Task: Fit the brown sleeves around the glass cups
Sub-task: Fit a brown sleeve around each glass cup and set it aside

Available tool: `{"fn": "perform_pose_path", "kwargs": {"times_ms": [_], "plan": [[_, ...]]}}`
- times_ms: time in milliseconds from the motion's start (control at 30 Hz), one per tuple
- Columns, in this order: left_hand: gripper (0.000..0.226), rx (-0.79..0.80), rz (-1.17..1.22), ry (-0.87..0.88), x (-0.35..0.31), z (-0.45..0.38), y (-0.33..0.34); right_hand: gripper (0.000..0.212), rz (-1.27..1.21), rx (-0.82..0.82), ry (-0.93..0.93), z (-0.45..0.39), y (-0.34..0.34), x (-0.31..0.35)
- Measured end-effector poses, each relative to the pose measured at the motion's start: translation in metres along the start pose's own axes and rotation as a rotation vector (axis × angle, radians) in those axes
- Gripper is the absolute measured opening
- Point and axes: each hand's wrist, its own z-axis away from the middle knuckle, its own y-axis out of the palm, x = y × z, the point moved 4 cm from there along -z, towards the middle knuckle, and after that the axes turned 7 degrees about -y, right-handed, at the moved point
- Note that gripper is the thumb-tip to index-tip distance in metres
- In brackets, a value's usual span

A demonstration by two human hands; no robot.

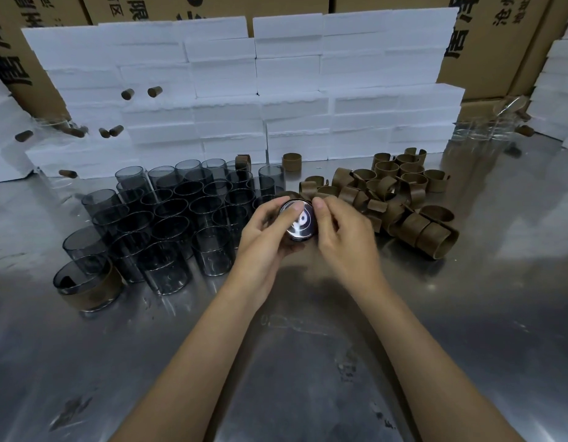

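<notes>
Both hands hold one smoky glass cup (pixel 300 222) above the metal table, its base turned toward me. My left hand (pixel 266 232) grips it from the left, thumb across the base. My right hand (pixel 341 232) pinches a brown sleeve (pixel 308 190) at the cup's far rim. Several bare glass cups (pixel 180 218) stand in rows to the left. A heap of brown sleeves (pixel 394 199) lies to the right. One cup wearing a sleeve (pixel 91 287) stands at the near left.
A wall of white foam blocks (pixel 260 90) runs along the back of the steel table (pixel 292 346), with cardboard cartons (pixel 486 43) behind it. Clear glasses (pixel 480 132) sit at the back right. Small brown pieces (pixel 155 91) stick out of the foam at the left.
</notes>
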Motion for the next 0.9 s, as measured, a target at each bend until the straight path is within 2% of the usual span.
{"fn": "perform_pose_path", "kwargs": {"times_ms": [100,167,267,400,533,600,767,833,900], "plan": [[0.017,-0.01,0.005,-0.061,0.003,-0.001,-0.003,0.022,0.318,0.019,0.041,-0.011,-0.03,-0.027],[0.011,0.001,-0.007,-0.086,0.003,-0.003,-0.006,0.024,0.383,0.174,0.132,-0.01,-0.04,-0.046],[0.011,0.003,-0.014,-0.087,0.002,-0.006,-0.01,0.033,0.4,0.358,0.148,-0.007,-0.033,-0.05],[0.012,0.017,-0.01,-0.089,0.002,-0.005,-0.012,0.043,0.386,0.421,0.173,-0.008,-0.027,-0.043],[0.014,0.003,-0.001,-0.098,0.001,-0.005,-0.014,0.039,0.349,0.523,0.221,-0.003,-0.025,-0.043],[0.017,-0.017,-0.002,-0.097,0.001,-0.006,-0.015,0.035,0.26,0.434,0.216,-0.004,-0.025,-0.042],[0.033,-0.033,0.024,-0.072,0.001,-0.006,-0.013,0.037,-0.241,0.035,0.287,-0.01,-0.023,-0.024],[0.047,0.014,0.011,-0.054,0.001,-0.002,-0.007,0.037,-0.274,-0.052,0.258,-0.006,-0.018,-0.011],[0.061,0.076,-0.019,-0.039,0.002,0.002,0.003,0.03,-0.218,-0.061,0.238,0.0,-0.012,-0.001]]}}
